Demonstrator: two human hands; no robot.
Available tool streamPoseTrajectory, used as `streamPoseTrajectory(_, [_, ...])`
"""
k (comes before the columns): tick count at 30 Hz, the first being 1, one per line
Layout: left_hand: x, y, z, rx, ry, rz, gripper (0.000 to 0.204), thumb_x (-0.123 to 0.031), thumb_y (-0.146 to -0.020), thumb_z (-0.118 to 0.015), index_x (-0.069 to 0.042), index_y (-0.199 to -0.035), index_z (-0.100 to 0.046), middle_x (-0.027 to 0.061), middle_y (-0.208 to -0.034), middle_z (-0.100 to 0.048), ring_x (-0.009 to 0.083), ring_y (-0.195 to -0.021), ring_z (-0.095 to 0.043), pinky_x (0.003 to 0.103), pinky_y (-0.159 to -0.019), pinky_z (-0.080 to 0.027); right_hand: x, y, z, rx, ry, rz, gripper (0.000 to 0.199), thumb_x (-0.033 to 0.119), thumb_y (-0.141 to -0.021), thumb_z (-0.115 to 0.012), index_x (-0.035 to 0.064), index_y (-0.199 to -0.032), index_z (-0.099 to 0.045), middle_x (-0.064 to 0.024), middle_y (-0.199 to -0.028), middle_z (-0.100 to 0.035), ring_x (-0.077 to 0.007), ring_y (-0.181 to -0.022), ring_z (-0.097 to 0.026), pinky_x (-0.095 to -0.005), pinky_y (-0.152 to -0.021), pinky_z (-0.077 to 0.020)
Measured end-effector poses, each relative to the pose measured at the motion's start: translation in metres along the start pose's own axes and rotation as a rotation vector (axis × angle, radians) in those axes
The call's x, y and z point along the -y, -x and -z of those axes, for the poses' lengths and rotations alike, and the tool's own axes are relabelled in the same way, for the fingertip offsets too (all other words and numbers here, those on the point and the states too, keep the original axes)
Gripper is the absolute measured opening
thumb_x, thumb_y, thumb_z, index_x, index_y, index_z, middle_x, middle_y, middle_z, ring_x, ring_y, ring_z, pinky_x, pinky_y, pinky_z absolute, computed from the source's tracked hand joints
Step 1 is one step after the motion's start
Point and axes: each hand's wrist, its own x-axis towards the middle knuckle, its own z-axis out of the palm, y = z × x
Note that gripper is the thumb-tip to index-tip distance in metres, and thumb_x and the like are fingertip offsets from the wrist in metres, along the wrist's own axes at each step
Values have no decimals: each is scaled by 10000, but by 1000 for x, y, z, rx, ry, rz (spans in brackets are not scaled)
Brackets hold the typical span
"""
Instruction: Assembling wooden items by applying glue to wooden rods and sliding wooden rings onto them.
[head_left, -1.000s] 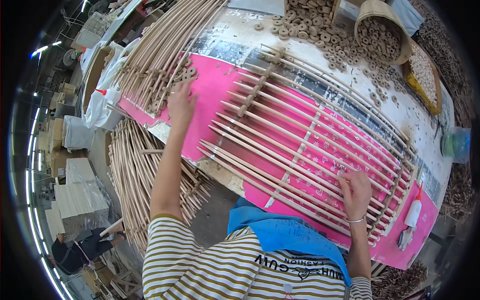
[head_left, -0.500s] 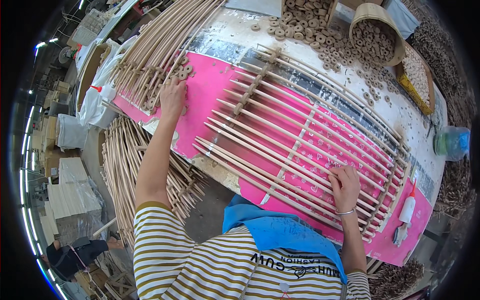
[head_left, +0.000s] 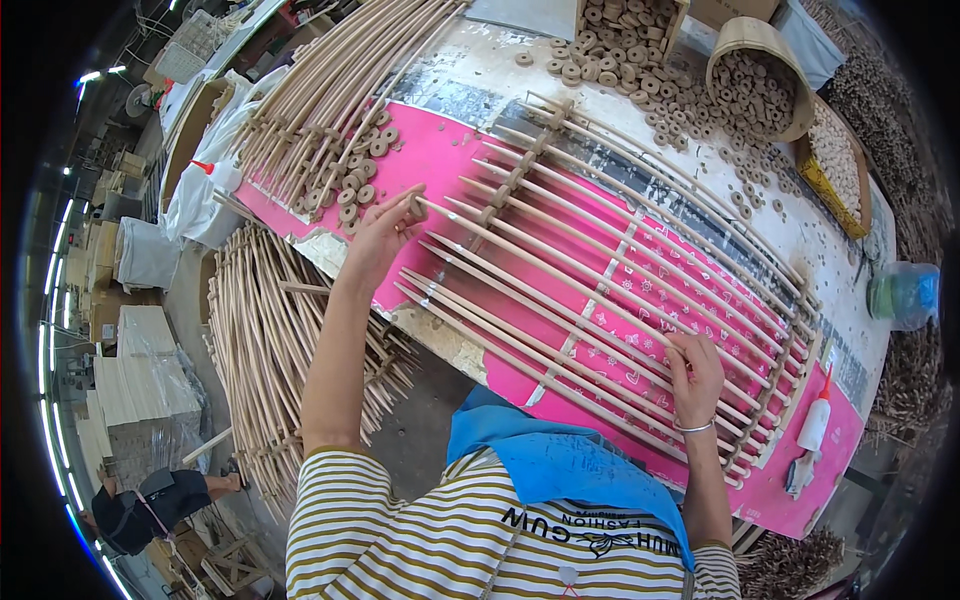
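Observation:
A row of long wooden rods [head_left: 600, 270] lies across a pink table cover [head_left: 450, 170], joined by cross strips. My left hand [head_left: 385, 230] pinches a small wooden ring [head_left: 416, 208] at the near-left tip of one rod, just below a pile of similar rings [head_left: 350, 180]. My right hand [head_left: 695, 375] rests on the rods near the right end, with its fingers closed around one rod.
A bundle of loose rods [head_left: 330, 100] lies at the table's far left. A round basket [head_left: 755, 75] and a box [head_left: 625, 20] hold more rings; several lie scattered. A glue bottle [head_left: 812, 430] lies at the right. Rod frames [head_left: 260, 350] stand below the table. Another person [head_left: 150, 500] crouches lower left.
My left hand has drawn back from the ring pile toward the rod tips, now with a ring in its fingers. My right hand has stayed on the rods.

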Motion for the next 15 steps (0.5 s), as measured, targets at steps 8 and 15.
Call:
streamPoseTrajectory(8, [6, 6, -1, -31, 30, -12, 394, -203, -1090, -565, -38, -1445, -609, 32, -1128, -709, 119, -1020, -667, 272, -902, -549, -1, 5, 6, 36, 7, -34, 140, -2, -932, -691, 1, -1069, -718, -109, -888, -612, -232, -774, -621, -327, -699, -480])
streamPoseTrajectory(15, [1, 9, -12, -38, 28, -12, 500, -198, -1050, -655, -61, -1514, -530, 17, -1072, -695, 86, -973, -659, 247, -852, -555, -1, 6, 9, 54, 26, 22, 137, 8, -926, -696, 0, -1061, -716, -113, -887, -609, -245, -786, -620, -341, -700, -479])
